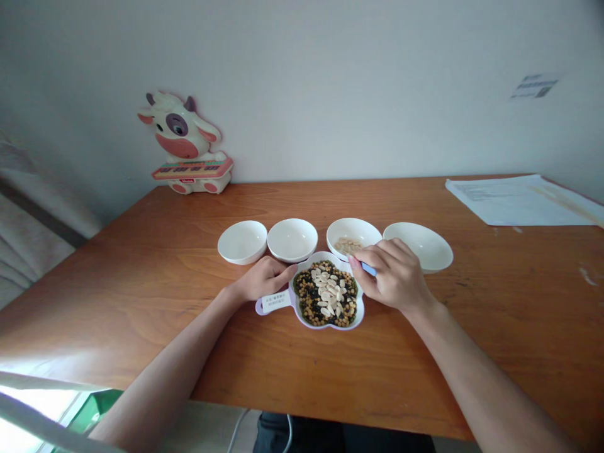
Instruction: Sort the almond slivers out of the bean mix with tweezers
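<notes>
The left hand [262, 280] touches the rim of a white flower-shaped dish [302, 322] holding yellow beans [306, 278] and pale sliced nuts [326, 292]. The right hand [391, 274] grips a small blue object [369, 269].

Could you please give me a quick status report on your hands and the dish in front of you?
Left hand at the lobed white dish; right hand holding a blue handle by a white bowl. Nothing blocking.

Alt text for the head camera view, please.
The left hand and right hand flank a white flower-shaped dish of dark seeds, yellow beans and pale nuts on a wooden table; the right hand holds something blue. Four white bowls stand behind, one holding pale nuts.
</notes>
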A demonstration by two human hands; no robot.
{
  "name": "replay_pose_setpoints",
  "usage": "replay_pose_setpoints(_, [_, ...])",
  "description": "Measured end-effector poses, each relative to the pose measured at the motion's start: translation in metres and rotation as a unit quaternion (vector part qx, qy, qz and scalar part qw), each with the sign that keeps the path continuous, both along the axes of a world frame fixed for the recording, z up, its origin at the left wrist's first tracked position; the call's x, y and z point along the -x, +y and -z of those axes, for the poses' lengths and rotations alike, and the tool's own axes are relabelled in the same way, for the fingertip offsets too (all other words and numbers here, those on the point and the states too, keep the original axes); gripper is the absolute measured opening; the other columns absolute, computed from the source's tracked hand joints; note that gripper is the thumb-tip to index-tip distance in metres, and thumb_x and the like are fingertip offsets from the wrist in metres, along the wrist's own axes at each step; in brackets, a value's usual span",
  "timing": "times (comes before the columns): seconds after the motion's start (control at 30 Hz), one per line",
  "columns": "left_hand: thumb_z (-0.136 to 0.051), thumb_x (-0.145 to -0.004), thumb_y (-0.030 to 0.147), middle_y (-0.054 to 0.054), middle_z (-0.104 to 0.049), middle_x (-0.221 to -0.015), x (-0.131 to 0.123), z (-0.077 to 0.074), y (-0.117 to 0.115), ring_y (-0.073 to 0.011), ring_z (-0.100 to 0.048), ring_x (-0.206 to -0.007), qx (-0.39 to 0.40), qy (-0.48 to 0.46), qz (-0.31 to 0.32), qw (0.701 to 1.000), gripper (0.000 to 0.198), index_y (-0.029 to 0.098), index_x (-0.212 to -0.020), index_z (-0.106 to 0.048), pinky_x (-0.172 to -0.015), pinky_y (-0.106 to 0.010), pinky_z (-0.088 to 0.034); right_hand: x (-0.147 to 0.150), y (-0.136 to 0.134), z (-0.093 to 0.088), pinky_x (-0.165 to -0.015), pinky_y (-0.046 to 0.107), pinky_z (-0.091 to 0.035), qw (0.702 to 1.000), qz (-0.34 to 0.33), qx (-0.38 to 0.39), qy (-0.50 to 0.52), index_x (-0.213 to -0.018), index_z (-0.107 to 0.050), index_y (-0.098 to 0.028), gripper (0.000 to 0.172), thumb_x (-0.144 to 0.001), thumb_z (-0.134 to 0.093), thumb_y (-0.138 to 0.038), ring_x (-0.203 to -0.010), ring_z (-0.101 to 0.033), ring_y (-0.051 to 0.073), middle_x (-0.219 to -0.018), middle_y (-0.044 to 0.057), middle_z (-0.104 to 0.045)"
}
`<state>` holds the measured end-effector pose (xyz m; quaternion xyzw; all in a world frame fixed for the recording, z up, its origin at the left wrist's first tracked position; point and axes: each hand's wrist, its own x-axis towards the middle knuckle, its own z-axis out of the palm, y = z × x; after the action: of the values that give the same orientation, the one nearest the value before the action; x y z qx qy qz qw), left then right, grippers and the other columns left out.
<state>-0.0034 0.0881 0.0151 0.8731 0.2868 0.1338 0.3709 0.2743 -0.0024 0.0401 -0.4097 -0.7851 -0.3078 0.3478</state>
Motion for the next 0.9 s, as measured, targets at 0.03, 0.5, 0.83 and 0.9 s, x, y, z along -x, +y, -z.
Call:
replay_pose_setpoints(0.03, [-0.035, -0.105, 0.048, 0.001, -0.041, -0.047, 0.0001, 0.0, 0.0, -0.0064, -0.031, -0.045, -0.001, -0.001, 0.0, 1.0, 0.062, 0.016, -0.052, -0.037, -0.042, -0.021, -0.022, -0.0006, -0.0001, -0.0003, -0.064, 0.035, -0.038, 1.0, -0.001, -0.001, -0.005, -0.088, -0.052, -0.022, 0.016, -0.09, -0.066, -0.016, -0.065, -0.054, 0.019, -0.069, 0.001, -0.066])
replay_pose_setpoints(0.5, [-0.034, -0.104, 0.05, 0.001, -0.04, -0.047, -0.0011, -0.0031, -0.0008, -0.0062, -0.029, -0.044, 0.002, 0.011, -0.005, 1.0, 0.063, 0.016, -0.051, -0.035, -0.04, -0.02, -0.02, -0.0028, -0.0033, 0.0002, -0.064, 0.037, -0.035, 0.997, -0.019, 0.022, 0.07, -0.087, -0.049, -0.023, 0.013, -0.091, -0.055, -0.012, -0.064, -0.05, 0.021, -0.071, 0.004, -0.067])
replay_pose_setpoints(0.83, [-0.034, -0.106, 0.045, 0.002, -0.042, -0.048, -0.0019, -0.0042, -0.0013, -0.0057, -0.031, -0.044, -0.003, -0.01, 0.01, 1.0, 0.062, 0.015, -0.051, -0.038, -0.041, -0.019, -0.023, -0.0013, -0.0028, 0.003, -0.066, 0.037, -0.036, 0.991, -0.031, 0.054, 0.117, -0.084, -0.05, -0.023, 0.014, -0.094, -0.049, -0.012, -0.066, -0.049, 0.022, -0.071, 0.005, -0.065])
replay_pose_setpoints(0.9, [-0.034, -0.106, 0.044, 0.002, -0.042, -0.048, -0.0018, -0.004, -0.0013, -0.0057, -0.031, -0.044, -0.002, -0.012, 0.01, 1.0, 0.062, 0.015, -0.051, -0.038, -0.041, -0.019, -0.023, -0.0014, -0.0032, 0.0031, -0.066, 0.037, -0.036, 0.99, -0.024, 0.052, 0.125, -0.084, -0.051, -0.022, 0.014, -0.094, -0.049, -0.013, -0.066, -0.05, 0.022, -0.071, 0.005, -0.064])
